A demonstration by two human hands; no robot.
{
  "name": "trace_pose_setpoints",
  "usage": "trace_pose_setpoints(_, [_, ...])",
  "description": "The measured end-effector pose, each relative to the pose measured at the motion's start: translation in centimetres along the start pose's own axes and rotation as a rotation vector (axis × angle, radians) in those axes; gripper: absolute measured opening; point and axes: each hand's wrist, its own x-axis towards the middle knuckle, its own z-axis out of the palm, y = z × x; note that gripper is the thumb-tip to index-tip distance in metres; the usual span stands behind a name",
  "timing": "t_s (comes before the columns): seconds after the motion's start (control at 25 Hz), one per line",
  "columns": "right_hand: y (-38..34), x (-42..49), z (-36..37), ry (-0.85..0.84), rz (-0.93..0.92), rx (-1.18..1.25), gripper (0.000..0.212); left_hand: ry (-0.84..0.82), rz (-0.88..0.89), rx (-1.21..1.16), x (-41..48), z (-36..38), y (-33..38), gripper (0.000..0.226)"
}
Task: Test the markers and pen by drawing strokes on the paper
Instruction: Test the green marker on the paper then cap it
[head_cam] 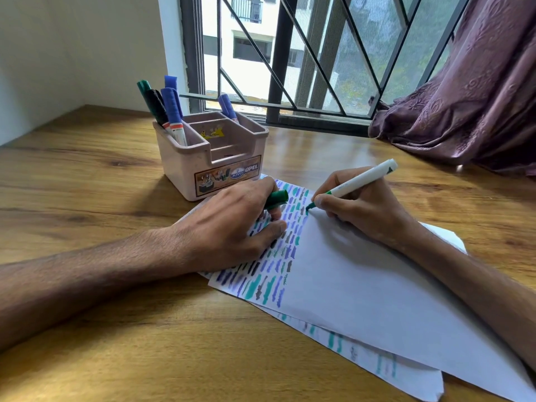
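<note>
- Right hand (362,210): fingers pinch green marker (356,179), tip touching the paper (362,285).
- Left hand (232,224): fingers curled round green cap (277,198), resting on the paper.
- Holder (185,166): just beyond the paper.

**Desk** (87,175): warm brown wood-grain top, running below the window and out to both sides of it, with a glossy sheen just beneath the window.
**Window** (319,82): dark frame, with daylight entering.
**Grille** (314,58): dark metal bars, upright and diagonal, across the window.
**Wall** (72,47): plain off-white, left of the window, meeting the desk in a corner.
**Curtain** (470,91): mauve patterned fabric, right of the window, bunched, its hem lying on the desk.
**Building** (249,62): white, seen through the window, with greenery (356,82) beside it.
</note>
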Motion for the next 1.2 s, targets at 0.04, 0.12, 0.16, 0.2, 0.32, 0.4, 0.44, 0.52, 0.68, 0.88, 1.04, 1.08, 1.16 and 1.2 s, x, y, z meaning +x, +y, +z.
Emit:
trace_pose_setpoints(0.04, [-0.1,0.0,0.0,0.015,0.014,0.033,0.008,-0.002,-0.003,-0.002,0.0,0.0,0.0,0.026])
trace_pose_setpoints(0.12, [-0.5,0.0,-0.1,0.025,0.028,0.168,0.007,-0.006,-0.007,-0.011,-0.1,-0.1,0.0,0.025])
trace_pose_setpoints(0.16, [-0.7,0.0,-0.2,0.020,0.018,0.221,0.011,-0.006,-0.008,-0.015,-0.1,-0.1,0.0,0.025])
trace_pose_setpoints(0.2, [-1.0,0.0,-0.4,0.004,0.002,0.257,0.016,-0.005,-0.008,-0.016,-0.1,-0.1,0.0,0.025])
trace_pose_setpoints(0.32, [-1.9,0.0,-0.6,-0.113,-0.019,0.387,0.034,0.003,-0.013,-0.015,-0.1,-0.1,0.0,0.024])
trace_pose_setpoints(0.4, [-2.3,-0.2,-0.4,-0.175,-0.028,0.424,0.035,0.005,-0.015,-0.020,-0.1,-0.1,0.1,0.022])
trace_pose_setpoints(0.44, [-2.4,-0.3,-0.3,-0.195,-0.038,0.420,0.034,0.003,-0.015,-0.021,-0.1,-0.1,0.1,0.021])
trace_pose_setpoints(0.52, [-2.6,-0.5,-0.1,-0.226,-0.052,0.405,0.034,-0.001,-0.017,-0.022,-0.1,-0.1,0.1,0.020])
trace_pose_setpoints(0.68, [-2.7,-0.6,-0.1,-0.236,-0.062,0.355,0.035,0.027,-0.006,-0.026,-0.2,-0.1,0.1,0.017])
trace_pose_setpoints(0.88, [-2.8,-0.8,-0.1,-0.212,-0.070,0.329,0.028,0.015,-0.010,0.002,-0.1,0.0,0.2,0.018])
trace_pose_setpoints(1.04, [-3.2,-0.9,0.0,-0.199,-0.097,0.336,0.011,0.044,0.022,0.004,-0.1,0.1,0.2,0.020])
trace_pose_setpoints(1.08, [-3.3,-1.0,0.0,-0.206,-0.113,0.328,0.011,0.045,0.031,0.008,-0.1,0.0,0.2,0.021])
trace_pose_setpoints(1.16, [-3.3,-1.0,0.3,-0.216,-0.139,0.300,0.016,0.034,0.038,0.019,-0.2,0.0,0.4,0.022])
trace_pose_setpoints(1.2, [-3.3,-1.1,0.4,-0.212,-0.144,0.285,0.018,0.028,0.040,0.020,-0.2,0.0,0.4,0.023])
